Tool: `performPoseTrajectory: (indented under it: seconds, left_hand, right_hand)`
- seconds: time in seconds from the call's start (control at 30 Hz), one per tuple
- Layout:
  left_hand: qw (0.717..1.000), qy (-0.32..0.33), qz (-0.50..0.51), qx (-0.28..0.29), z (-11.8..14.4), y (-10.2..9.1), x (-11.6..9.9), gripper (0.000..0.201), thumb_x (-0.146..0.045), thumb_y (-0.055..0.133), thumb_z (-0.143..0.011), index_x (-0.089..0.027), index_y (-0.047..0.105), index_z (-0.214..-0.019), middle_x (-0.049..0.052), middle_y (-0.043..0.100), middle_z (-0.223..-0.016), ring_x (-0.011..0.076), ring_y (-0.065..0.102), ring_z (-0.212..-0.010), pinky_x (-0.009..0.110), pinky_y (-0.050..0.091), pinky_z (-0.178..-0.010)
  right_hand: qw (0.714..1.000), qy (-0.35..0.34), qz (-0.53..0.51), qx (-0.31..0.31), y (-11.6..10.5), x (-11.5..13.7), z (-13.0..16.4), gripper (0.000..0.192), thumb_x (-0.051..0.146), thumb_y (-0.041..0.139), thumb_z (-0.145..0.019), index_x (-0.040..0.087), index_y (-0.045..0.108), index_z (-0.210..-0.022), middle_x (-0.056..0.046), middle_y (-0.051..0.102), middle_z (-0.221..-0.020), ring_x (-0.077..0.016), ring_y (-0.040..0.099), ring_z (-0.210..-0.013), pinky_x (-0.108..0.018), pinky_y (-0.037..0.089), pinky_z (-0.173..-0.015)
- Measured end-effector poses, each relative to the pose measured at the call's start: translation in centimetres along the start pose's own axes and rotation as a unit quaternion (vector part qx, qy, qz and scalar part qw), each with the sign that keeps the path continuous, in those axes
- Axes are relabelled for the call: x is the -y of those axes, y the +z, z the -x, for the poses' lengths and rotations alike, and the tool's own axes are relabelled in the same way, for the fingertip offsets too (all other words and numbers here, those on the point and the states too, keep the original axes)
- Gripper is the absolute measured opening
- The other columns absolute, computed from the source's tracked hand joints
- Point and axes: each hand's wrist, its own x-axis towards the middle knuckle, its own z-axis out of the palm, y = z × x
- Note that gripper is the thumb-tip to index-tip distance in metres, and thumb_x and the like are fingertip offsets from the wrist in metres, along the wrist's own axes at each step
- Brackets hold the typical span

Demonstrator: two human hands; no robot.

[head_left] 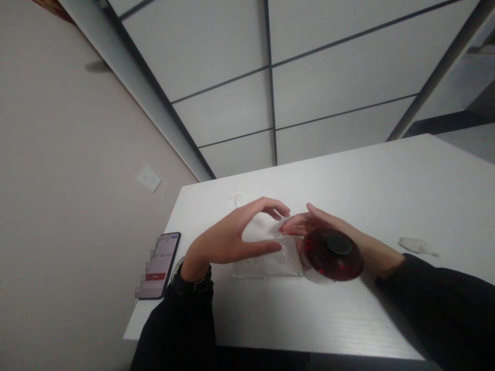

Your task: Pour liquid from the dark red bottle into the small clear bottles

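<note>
My left hand (228, 239) arches open over the clear plastic bag (266, 263), thumb resting on it. My right hand (309, 222) lies flat and open behind the red disc (332, 255), which sits just right of the bag, gripping nothing.

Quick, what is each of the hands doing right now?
Left hand: open, curved, thumb on the clear plastic bag.
Right hand: open, behind the red round object, holding nothing visibly.

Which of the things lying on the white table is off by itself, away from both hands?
The small crumpled white scrap, alone right of the right hand. The phone lies by the left hand; the red round object is against the right.
</note>
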Motion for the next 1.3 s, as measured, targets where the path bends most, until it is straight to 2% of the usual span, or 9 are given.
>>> performPoseTrajectory:
  seconds: [0.07,0.17,0.23,0.33,0.57,0.73,0.87,1.0,1.3]
  left_hand:
    - [0.997,-0.012,-0.023,0.067,0.2,0.2,-1.4,0.05,-0.025,0.08,-0.091,-0.023,0.06,-0.136,0.011,0.069,-0.137,0.0272,0.064,-0.127,0.043,0.049,-0.111]
    - [0.993,-0.025,-0.051,0.104,0.1,0.7,-1.7,0.042,-0.011,0.076,-0.091,-0.022,0.063,-0.129,0.01,0.066,-0.144,0.0259,0.062,-0.133,0.042,0.045,-0.115]
    - [0.99,-0.036,-0.057,0.12,0.0,0.9,-1.4,0.036,-0.007,0.075,-0.091,-0.021,0.065,-0.122,0.009,0.066,-0.145,0.0245,0.061,-0.134,0.04,0.044,-0.115]
    - [0.986,-0.062,-0.072,0.135,0.0,1.0,-1.1,0.041,-0.005,0.076,-0.09,-0.023,0.064,-0.124,0.006,0.07,-0.138,0.0236,0.065,-0.128,0.038,0.046,-0.112]
    - [0.97,-0.091,-0.186,0.129,0.1,1.8,-1.8,0.054,-0.006,0.078,-0.089,-0.023,0.06,-0.137,0.007,0.075,-0.131,0.0277,0.07,-0.119,0.042,0.051,-0.103]
    - [0.962,-0.075,-0.237,0.112,0.2,2.3,-1.9,0.053,-0.005,0.08,-0.086,-0.024,0.065,-0.133,0.006,0.078,-0.127,0.027,0.073,-0.115,0.041,0.053,-0.101]
    - [0.959,-0.063,-0.25,0.114,0.2,2.3,-2.0,0.038,-0.005,0.08,-0.086,-0.026,0.075,-0.117,0.003,0.081,-0.116,0.0235,0.075,-0.104,0.036,0.054,-0.095]
    - [0.956,-0.067,-0.262,0.115,0.0,2.2,-2.3,0.031,-0.005,0.081,-0.086,-0.025,0.079,-0.108,0.002,0.081,-0.108,0.0206,0.074,-0.095,0.033,0.054,-0.088]
    - [0.954,-0.088,-0.26,0.12,-0.3,2.3,-2.8,0.03,-0.007,0.084,-0.084,-0.024,0.078,-0.107,0.001,0.083,-0.109,0.022,0.077,-0.1,0.032,0.053,-0.09]
  right_hand:
    - [1.0,0.024,-0.001,-0.012,0.0,0.0,0.3,0.064,0.077,0.052,-0.095,0.021,0.082,-0.094,-0.008,0.081,-0.097,-0.0232,0.072,-0.09,-0.044,0.05,-0.099]
    - [0.999,0.041,0.009,-0.015,0.1,0.1,0.5,0.071,0.082,0.048,-0.094,0.02,0.08,-0.083,-0.006,0.076,-0.079,-0.0189,0.065,-0.07,-0.04,0.051,-0.084]
    - [0.999,0.034,0.03,0.007,0.1,0.2,0.4,0.076,0.085,0.044,-0.094,0.02,0.079,-0.08,-0.006,0.074,-0.076,-0.0191,0.064,-0.07,-0.039,0.052,-0.084]
    - [0.997,0.03,0.064,0.024,0.1,0.4,0.3,0.079,0.088,0.041,-0.092,0.02,0.08,-0.083,-0.009,0.076,-0.084,-0.0212,0.066,-0.076,-0.041,0.052,-0.088]
    - [0.995,0.072,0.057,-0.032,0.0,0.4,0.6,0.079,0.09,0.048,-0.087,0.017,0.079,-0.083,-0.009,0.076,-0.079,-0.0194,0.064,-0.069,-0.04,0.053,-0.078]
    - [0.994,0.033,0.098,-0.044,0.4,0.8,0.8,0.072,0.086,0.053,-0.089,0.019,0.079,-0.079,-0.006,0.076,-0.077,-0.0206,0.066,-0.073,-0.046,0.053,-0.092]
    - [0.992,0.028,0.121,-0.006,0.4,1.2,0.8,0.069,0.082,0.047,-0.095,0.025,0.084,-0.084,-0.008,0.08,-0.084,-0.0265,0.071,-0.084,-0.054,0.049,-0.103]
    - [0.992,0.015,0.127,0.002,0.2,1.3,0.8,0.069,0.08,0.046,-0.096,0.025,0.087,-0.088,-0.01,0.082,-0.088,-0.0277,0.072,-0.086,-0.055,0.047,-0.109]
    - [0.991,0.01,0.132,0.004,0.5,1.6,1.0,0.073,0.084,0.046,-0.093,0.024,0.087,-0.088,-0.01,0.082,-0.087,-0.0256,0.072,-0.082,-0.057,0.046,-0.111]
